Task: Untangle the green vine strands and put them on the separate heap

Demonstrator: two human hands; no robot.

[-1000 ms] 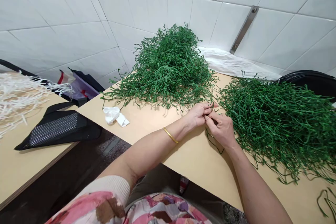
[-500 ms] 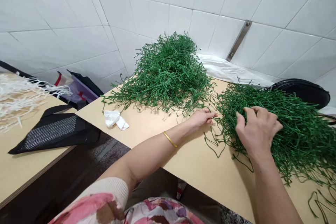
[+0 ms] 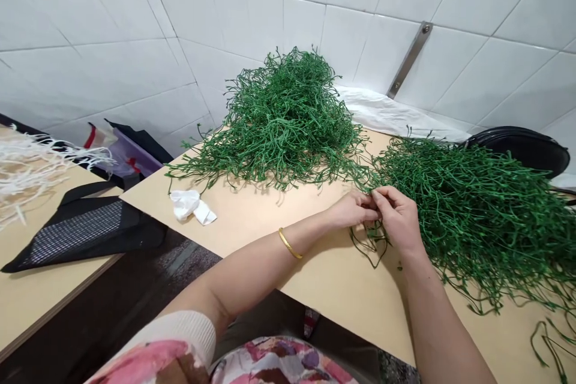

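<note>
My left hand [image 3: 355,209], a gold bangle on its wrist, is closed in a pinch on a thin green stem, mostly hidden by the fingers. Right up against it, my right hand [image 3: 398,219] is also pinched, its thumb and fingertips at the same spot. Loose green stems [image 3: 371,246] curl on the table below the hands. Beyond the left hand rises a tall heap of thin green stems [image 3: 288,114] with small knobbed ends. A second pile of stems [image 3: 486,210] spreads out to the right of my right hand.
Crumpled white tissue [image 3: 191,205] lies near the left edge of the table [image 3: 324,282]. A black mesh bag [image 3: 81,225] and white strands [image 3: 36,162] lie on another table at left. A black round-edged object [image 3: 517,147] and white cloth [image 3: 396,111] sit by the tiled wall.
My right hand has moved left from over the right-hand pile and closed beside my left hand. The left hand has stayed nearly in place; the view has shifted slightly.
</note>
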